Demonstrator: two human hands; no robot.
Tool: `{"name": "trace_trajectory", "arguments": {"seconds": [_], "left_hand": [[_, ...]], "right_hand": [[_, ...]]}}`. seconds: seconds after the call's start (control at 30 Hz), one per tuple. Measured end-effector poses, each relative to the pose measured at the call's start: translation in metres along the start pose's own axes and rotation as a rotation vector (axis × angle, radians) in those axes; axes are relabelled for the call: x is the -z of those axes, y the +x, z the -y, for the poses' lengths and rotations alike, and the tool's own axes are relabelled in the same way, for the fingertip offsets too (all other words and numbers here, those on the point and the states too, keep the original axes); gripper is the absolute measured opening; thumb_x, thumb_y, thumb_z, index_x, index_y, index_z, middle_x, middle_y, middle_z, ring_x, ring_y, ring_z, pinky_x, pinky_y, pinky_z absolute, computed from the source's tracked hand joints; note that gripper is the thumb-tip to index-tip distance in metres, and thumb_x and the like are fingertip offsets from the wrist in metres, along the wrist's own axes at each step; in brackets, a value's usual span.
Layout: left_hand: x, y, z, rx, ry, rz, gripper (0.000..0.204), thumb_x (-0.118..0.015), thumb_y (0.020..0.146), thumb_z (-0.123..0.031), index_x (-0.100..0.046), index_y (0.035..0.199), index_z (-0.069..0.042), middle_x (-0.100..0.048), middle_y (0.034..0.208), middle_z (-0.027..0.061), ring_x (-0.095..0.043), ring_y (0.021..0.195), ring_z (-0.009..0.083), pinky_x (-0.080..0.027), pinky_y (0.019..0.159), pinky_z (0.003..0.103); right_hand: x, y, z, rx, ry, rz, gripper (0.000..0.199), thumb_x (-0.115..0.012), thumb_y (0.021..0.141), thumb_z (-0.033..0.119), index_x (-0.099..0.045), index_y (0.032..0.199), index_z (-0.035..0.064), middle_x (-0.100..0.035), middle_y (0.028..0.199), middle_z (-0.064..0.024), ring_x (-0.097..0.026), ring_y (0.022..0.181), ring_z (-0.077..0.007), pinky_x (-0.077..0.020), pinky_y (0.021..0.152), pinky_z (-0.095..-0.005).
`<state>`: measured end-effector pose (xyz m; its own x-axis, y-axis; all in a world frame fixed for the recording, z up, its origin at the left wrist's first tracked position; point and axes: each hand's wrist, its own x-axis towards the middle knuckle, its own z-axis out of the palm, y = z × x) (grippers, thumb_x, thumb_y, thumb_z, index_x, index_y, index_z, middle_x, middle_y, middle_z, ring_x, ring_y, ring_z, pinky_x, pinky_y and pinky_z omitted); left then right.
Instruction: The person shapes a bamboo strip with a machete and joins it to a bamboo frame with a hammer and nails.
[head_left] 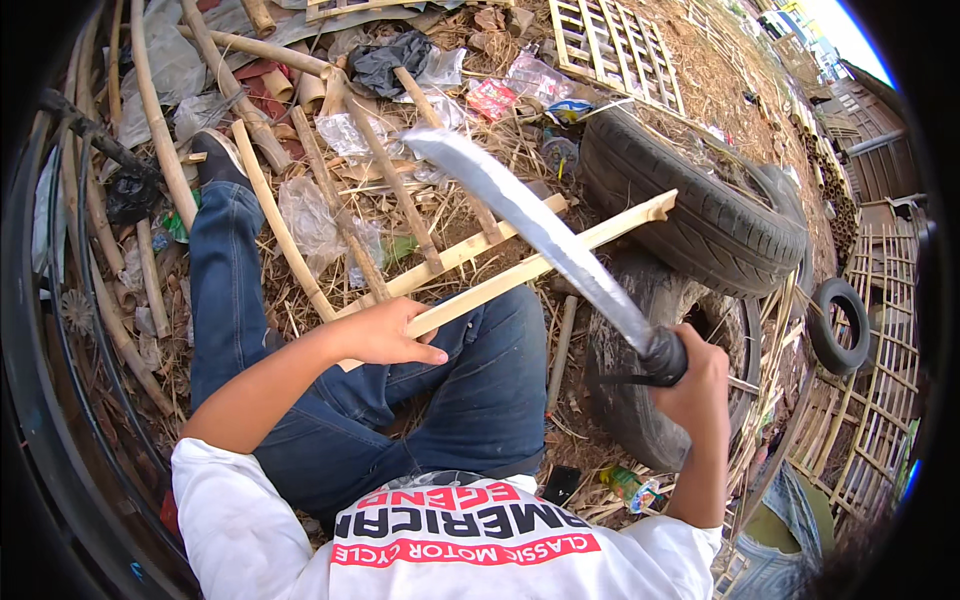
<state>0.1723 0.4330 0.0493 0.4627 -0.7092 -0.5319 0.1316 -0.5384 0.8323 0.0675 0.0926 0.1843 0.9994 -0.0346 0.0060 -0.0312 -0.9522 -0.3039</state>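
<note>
"Bamboo, by the look of it, in your left hand [385, 335]?"

"Yes, my fingers and thumb are wrapped round the near end of a pale split strip [500, 285]. It is straight and flat-sided, and it slants past my bent knee [515, 325] in worn blue denim. Its far end is ragged and shows in front of a tyre [700, 205] with grooved black rubber."

"And your right hand [690, 375]?"

"Clenched on the dark, rounded handle [664, 357] of a big knife [535, 230]. The blade is long and curved, mottled silver, with its tip up and to the left. It crosses over the strip in my view; whether steel touches wood, I cannot tell."

"What lies just beyond the strip?"

"A second strip [470, 262], just as pale, with round, rough sticks [395, 175] meeting it. Left of those, a smooth pole [270, 215] bows down toward my left hand."

"And the ground?"

"Dry straw [500, 130], coarse and tangled, with crumpled clear plastic [308, 220] and a wrinkled black bag [390, 62] among it."
</note>
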Motion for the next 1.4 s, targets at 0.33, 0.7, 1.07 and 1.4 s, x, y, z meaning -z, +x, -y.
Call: {"name": "trace_trajectory", "arguments": {"seconds": [0.33,0.7,1.07,1.4], "left_hand": [[-0.062,0.002,-0.034,-0.167,-0.188,-0.236,0.04,-0.078,0.079,-0.026,-0.044,0.075,-0.006,-0.038,0.065,-0.0034,-0.036,0.059,0.0082,-0.034,0.053,0.026],[-0.085,-0.023,-0.017,-0.083,-0.103,-0.293,0.036,-0.078,0.079,-0.021,-0.046,0.076,-0.005,-0.041,0.063,-0.0011,-0.038,0.056,0.0096,-0.034,0.051,0.029],[-0.093,-0.006,-0.016,-0.098,-0.024,-0.233,0.036,-0.078,0.08,-0.024,-0.049,0.078,-0.002,-0.047,0.062,0.0066,-0.044,0.057,0.0163,-0.04,0.055,0.033],[-0.097,-0.024,0.019,-0.064,0.033,-0.2,0.038,-0.08,0.078,-0.024,-0.049,0.074,-0.003,-0.045,0.061,0.0047,-0.041,0.055,0.0152,-0.039,0.053,0.033]], "right_hand": [[-0.045,0.02,-0.003,0.126,-0.104,0.119,0.046,-0.076,0.05,0.01,-0.061,0.093,0.0074,-0.064,0.071,-0.015,-0.063,0.071,-0.0379,-0.0488,0.064,-0.0451],[0.004,0.046,-0.077,-0.19,-0.343,-0.24,0.037,-0.074,0.063,0.013,-0.063,0.098,0.0062,-0.066,0.076,-0.018,-0.064,0.077,-0.0385,-0.049,0.07,-0.0453],[-0.025,0.025,-0.051,-0.039,-0.263,-0.023,0.041,-0.075,0.057,0.013,-0.057,0.093,0.0064,-0.067,0.075,-0.0144,-0.066,0.073,-0.0357,-0.0504,0.067,-0.044],[0.03,0.04,-0.115,-0.346,-0.438,-0.4,0.025,-0.07,0.067,0.015,-0.058,0.085,0.003,-0.066,0.075,-0.0196,-0.064,0.074,-0.0404,-0.0496,0.067,-0.0472]]}}
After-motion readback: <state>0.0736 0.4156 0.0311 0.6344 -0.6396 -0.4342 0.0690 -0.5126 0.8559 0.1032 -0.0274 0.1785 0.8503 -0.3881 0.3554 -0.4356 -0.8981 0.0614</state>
